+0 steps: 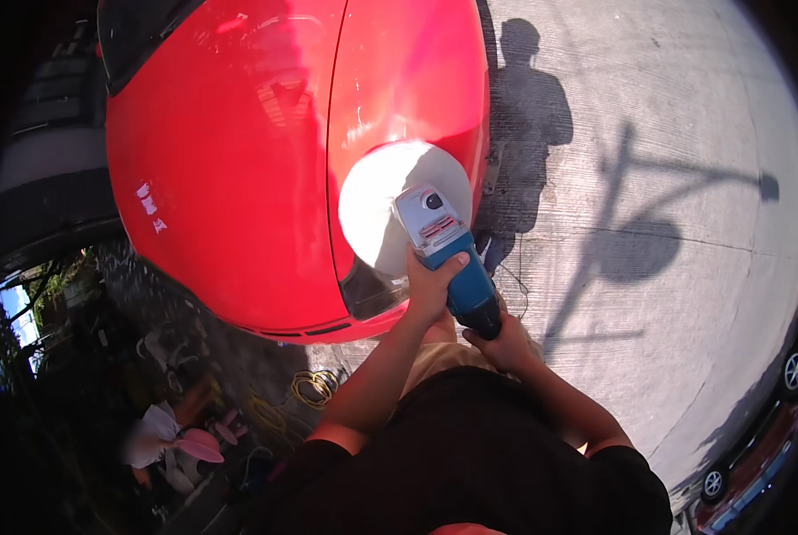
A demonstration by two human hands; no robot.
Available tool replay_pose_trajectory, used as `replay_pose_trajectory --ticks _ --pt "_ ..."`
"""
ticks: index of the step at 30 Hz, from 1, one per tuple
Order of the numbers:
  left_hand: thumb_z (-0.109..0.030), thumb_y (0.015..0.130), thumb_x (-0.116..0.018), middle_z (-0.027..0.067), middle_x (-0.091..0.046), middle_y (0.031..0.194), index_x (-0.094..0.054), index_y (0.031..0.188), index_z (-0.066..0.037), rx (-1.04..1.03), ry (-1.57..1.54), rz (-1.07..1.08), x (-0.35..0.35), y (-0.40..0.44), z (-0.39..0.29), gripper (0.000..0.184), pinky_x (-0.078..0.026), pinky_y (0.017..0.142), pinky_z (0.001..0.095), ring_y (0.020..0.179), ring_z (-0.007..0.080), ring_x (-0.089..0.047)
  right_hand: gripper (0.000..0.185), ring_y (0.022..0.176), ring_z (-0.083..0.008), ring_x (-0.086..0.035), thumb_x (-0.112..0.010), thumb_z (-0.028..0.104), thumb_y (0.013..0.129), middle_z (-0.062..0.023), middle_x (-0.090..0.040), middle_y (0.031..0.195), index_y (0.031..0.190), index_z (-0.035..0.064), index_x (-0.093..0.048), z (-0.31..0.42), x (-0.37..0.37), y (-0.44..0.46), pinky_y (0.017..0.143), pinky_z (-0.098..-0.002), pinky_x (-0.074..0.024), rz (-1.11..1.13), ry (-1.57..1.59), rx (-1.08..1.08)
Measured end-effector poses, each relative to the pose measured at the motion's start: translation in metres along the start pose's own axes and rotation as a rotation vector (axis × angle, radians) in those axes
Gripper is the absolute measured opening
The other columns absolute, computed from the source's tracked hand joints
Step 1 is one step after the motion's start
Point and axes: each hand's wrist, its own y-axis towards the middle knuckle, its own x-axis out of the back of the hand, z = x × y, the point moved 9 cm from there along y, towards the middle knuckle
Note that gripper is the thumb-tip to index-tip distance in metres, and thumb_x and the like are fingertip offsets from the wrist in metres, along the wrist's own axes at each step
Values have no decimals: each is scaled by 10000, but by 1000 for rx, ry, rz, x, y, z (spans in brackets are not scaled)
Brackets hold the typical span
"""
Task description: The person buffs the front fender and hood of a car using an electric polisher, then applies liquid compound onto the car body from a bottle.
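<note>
while hands [428,285] grip polisher [470,283] (blue), pad [367,207] faces car [229,187].

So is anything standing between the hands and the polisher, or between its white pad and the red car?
Nothing visible: the left hand and right hand grip the polisher, and the white pad lies over the red car with nothing showing between them. The pad's underside is hidden.

The red car [229,187] is glossy, with pale glare on its curved front. A polisher [470,285], blue with a grey head and black rear end, slants over the car's front corner, its wide, round white pad [367,201] part sunlit, part shaded, against the car's paint.
</note>
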Motion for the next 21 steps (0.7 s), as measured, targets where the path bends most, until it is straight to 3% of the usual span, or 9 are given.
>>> replay_pose_trajectory --ticks 3,6,12,14,18,21 --pt "-92 867 -914 165 -669 1260 -404 1351 -9 23 65 -18 -28 -9 22 708 -637 939 377 1116 236 -727 444 950 -262 -799 -915 339 844 -133 -822 988 1144 37 -790 -53 11 0 875 -417 -602 72 61 -91" --pt "-77 861 -915 176 -657 1287 -378 1352 -2 57 67 7 -59 -14 44 732 -637 945 379 1139 230 -717 415 829 -185 -754 -916 307 857 -101 -791 902 1094 -4 -778 -94 27 -5 785 -387 -597 87 111 -130" --pt "-63 846 -910 160 -651 1223 -361 1322 -17 47 54 -28 -94 -14 97 729 -657 879 368 1087 235 -729 316 701 -146 -710 -921 240 852 -66 -738 790 978 2 -755 -156 51 -6 655 -339 -561 132 217 -267" --pt "-73 844 -915 168 -652 1221 -359 1320 -16 105 112 -11 -103 -15 101 734 -662 857 369 1055 236 -738 355 752 -158 -724 -908 271 853 -69 -766 853 1062 18 -773 -172 44 -6 706 -352 -574 125 265 -246" --pt "-122 843 -929 180 -654 1215 -356 1325 -10 62 194 -8 -104 4 108 757 -665 838 366 1025 236 -745 354 714 -145 -711 -888 268 875 -71 -779 867 1105 26 -768 -174 42 0 702 -345 -572 157 302 -319" --pt "-157 838 -939 187 -655 1211 -358 1330 -5 51 177 -24 -116 22 63 776 -664 831 367 1024 235 -745 343 675 -139 -711 -881 260 892 -79 -779 839 1103 18 -759 -113 58 20 686 -343 -572 181 342 -238"
